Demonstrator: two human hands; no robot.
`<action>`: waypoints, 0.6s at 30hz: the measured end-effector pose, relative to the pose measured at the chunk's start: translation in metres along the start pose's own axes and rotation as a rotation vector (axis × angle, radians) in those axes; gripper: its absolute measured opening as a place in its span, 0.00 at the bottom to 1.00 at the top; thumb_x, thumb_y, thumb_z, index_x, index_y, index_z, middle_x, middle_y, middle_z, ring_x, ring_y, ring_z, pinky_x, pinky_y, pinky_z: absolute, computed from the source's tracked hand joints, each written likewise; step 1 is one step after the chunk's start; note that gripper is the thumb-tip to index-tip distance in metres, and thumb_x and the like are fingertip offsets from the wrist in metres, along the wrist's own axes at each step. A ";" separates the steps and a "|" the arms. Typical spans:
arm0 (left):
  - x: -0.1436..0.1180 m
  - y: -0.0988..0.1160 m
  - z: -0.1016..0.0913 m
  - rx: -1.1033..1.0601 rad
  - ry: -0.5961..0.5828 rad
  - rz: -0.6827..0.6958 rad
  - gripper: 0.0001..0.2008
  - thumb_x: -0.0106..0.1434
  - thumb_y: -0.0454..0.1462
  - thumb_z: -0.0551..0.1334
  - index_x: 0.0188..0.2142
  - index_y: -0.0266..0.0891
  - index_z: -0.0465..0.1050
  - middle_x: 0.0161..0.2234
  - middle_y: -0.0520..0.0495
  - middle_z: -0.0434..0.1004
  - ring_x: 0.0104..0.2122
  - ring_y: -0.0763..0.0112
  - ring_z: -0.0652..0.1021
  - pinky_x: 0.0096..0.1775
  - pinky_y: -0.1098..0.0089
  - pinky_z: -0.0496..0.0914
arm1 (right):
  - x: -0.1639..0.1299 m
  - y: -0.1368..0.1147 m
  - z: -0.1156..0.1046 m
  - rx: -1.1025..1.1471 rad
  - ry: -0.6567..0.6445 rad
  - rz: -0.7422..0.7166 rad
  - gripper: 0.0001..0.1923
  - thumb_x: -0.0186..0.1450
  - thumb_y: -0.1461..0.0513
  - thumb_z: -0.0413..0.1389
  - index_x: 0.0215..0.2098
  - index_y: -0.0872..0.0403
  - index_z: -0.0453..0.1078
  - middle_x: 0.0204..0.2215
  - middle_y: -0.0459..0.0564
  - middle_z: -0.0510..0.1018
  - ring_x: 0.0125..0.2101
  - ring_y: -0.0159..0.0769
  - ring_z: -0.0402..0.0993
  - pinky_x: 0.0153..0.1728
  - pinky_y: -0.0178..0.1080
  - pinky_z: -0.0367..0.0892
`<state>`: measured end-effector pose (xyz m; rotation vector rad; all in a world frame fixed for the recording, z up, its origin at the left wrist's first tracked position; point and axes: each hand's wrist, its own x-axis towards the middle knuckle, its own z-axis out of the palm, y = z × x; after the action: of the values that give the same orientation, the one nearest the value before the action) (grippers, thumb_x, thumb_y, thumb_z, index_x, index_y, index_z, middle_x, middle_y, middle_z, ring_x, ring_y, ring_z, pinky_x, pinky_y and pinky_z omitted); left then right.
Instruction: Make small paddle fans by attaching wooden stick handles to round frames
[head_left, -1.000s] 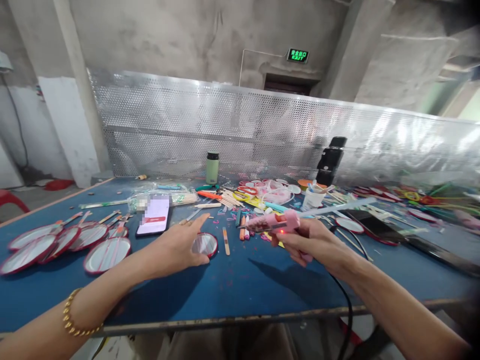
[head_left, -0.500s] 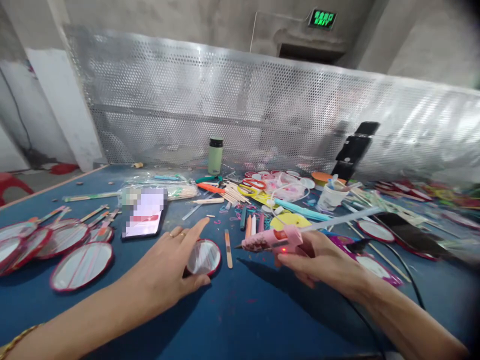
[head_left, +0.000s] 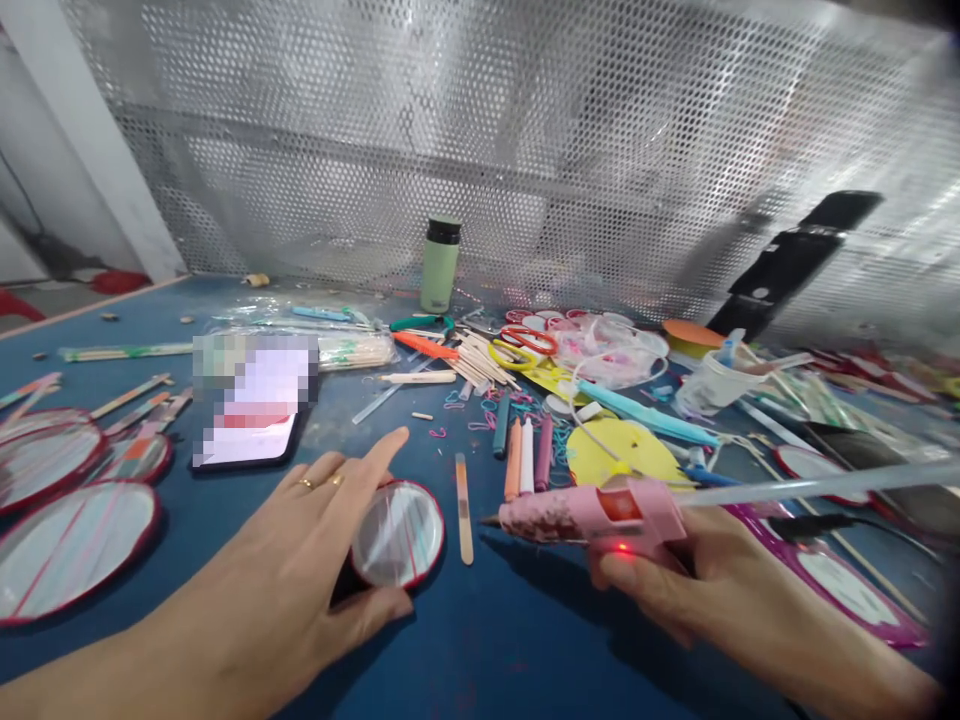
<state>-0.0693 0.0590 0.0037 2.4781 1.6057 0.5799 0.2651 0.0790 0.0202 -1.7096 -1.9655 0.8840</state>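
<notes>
- The left hand (head_left: 300, 580) lies on the blue worktop (head_left: 487, 640), thumb and fingers curved loosely around the near-left edge of a small round mirror (head_left: 397, 533) with a red rim; the index finger points past it.
- The right hand (head_left: 697, 590) is closed around the grip of a pink glue gun (head_left: 592, 515), its red light lit, its nozzle pointing left just right of the mirror and clear of it.
- A clear glue stick (head_left: 817, 487) juts from the gun's back.
- A wooden stick (head_left: 463, 505) lies flat between mirror and nozzle.
- Larger red-rimmed discs (head_left: 67, 545) sit at the left, a phone (head_left: 247, 415) behind the left hand.
- A green flask (head_left: 439, 265) stands upright by the perforated metal screen (head_left: 525, 150).
</notes>
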 end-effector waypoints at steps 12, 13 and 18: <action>0.001 -0.002 0.002 0.032 0.066 0.080 0.48 0.57 0.42 0.66 0.69 0.51 0.37 0.53 0.44 0.77 0.53 0.47 0.75 0.52 0.49 0.70 | 0.002 -0.015 0.000 0.018 -0.166 -0.086 0.17 0.63 0.48 0.59 0.30 0.53 0.73 0.19 0.44 0.68 0.17 0.27 0.59 0.15 0.30 0.57; 0.001 -0.002 0.002 0.031 0.067 0.079 0.49 0.57 0.42 0.66 0.69 0.51 0.37 0.52 0.44 0.77 0.52 0.47 0.75 0.52 0.49 0.70 | 0.002 -0.014 0.000 0.013 -0.160 -0.085 0.18 0.63 0.47 0.58 0.30 0.53 0.73 0.18 0.44 0.68 0.17 0.27 0.59 0.15 0.30 0.56; 0.001 -0.001 0.002 0.028 0.063 0.083 0.50 0.57 0.41 0.67 0.69 0.50 0.35 0.51 0.45 0.77 0.52 0.48 0.76 0.51 0.49 0.70 | 0.002 -0.011 0.002 -0.023 -0.158 -0.120 0.18 0.64 0.47 0.57 0.28 0.53 0.72 0.20 0.45 0.71 0.18 0.28 0.60 0.16 0.30 0.58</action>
<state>-0.0691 0.0605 0.0014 2.5821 1.5489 0.6573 0.2552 0.0801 0.0261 -1.5571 -2.1639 0.9824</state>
